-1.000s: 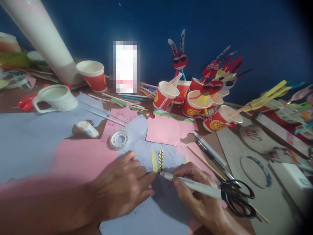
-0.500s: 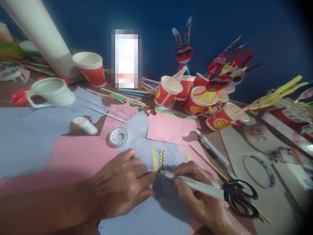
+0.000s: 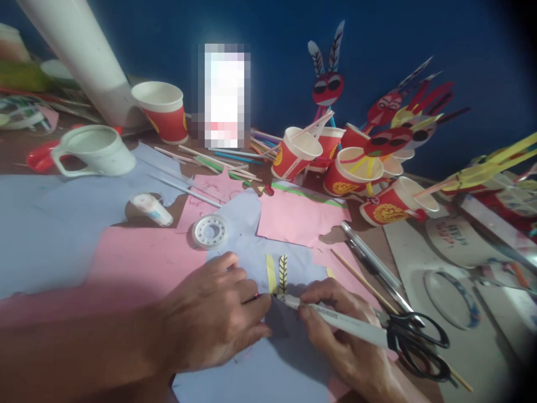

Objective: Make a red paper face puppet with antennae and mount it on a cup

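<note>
My right hand (image 3: 342,319) is closed around a white marker (image 3: 352,324), whose tip meets the lower end of a plain yellow paper strip (image 3: 271,271). Beside that strip stands a second yellow paper strip (image 3: 283,274) with black feather-like lines. My left hand (image 3: 218,310) has its fingers curled, the index fingertip pressing at the plain strip's base. A small bit of red shows under these fingers; the rest of it is hidden. Blue paper (image 3: 293,358) lies beneath both hands. Black-handled scissors (image 3: 419,341) lie just right of my right hand, their blades mostly hidden.
A white tape ring (image 3: 210,231), a small white bottle (image 3: 151,209) and a pale mug (image 3: 98,151) stand to the left. Behind are red paper cups (image 3: 297,154) with paper-faced sticks. Pens (image 3: 373,263) and a wooden stick (image 3: 361,277) lie at right, near a blurred phone-like screen (image 3: 224,101).
The whole view has shifted slightly, so things appear a little further right. Both hands keep nearly the same pose, with the marker tip still at the plain strip's base.
</note>
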`<act>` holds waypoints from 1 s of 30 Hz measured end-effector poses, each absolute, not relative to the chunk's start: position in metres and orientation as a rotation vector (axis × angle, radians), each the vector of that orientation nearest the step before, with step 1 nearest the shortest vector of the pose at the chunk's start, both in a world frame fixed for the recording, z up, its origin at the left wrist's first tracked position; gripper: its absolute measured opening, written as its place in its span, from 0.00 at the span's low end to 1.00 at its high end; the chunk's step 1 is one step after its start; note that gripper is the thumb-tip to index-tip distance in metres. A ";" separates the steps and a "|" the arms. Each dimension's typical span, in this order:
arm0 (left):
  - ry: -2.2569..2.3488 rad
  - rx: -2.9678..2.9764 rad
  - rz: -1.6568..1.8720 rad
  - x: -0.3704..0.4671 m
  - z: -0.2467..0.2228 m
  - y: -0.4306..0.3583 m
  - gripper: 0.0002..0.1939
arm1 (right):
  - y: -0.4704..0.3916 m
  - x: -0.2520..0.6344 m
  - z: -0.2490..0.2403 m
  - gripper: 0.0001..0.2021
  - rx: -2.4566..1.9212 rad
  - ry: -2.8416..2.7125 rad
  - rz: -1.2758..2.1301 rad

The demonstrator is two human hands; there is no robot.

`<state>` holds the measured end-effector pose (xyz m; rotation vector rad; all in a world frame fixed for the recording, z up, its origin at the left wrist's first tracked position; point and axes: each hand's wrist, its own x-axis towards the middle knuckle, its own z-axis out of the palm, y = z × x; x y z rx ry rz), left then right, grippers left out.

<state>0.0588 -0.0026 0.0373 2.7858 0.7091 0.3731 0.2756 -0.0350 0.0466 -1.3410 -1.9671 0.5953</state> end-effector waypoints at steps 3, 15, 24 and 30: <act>0.697 2.775 0.371 0.059 0.038 -0.002 0.12 | -0.035 0.276 0.046 0.03 -1.350 -1.978 0.597; 0.717 2.770 0.357 0.059 0.039 -0.001 0.12 | -0.034 0.276 0.042 0.03 -1.372 -1.966 0.576; 0.716 2.772 0.369 0.059 0.039 -0.002 0.13 | -0.033 0.275 0.038 0.03 -1.408 -1.924 0.570; 0.723 2.765 0.376 0.058 0.037 -0.001 0.13 | -0.034 0.276 0.034 0.03 -1.445 -1.910 0.590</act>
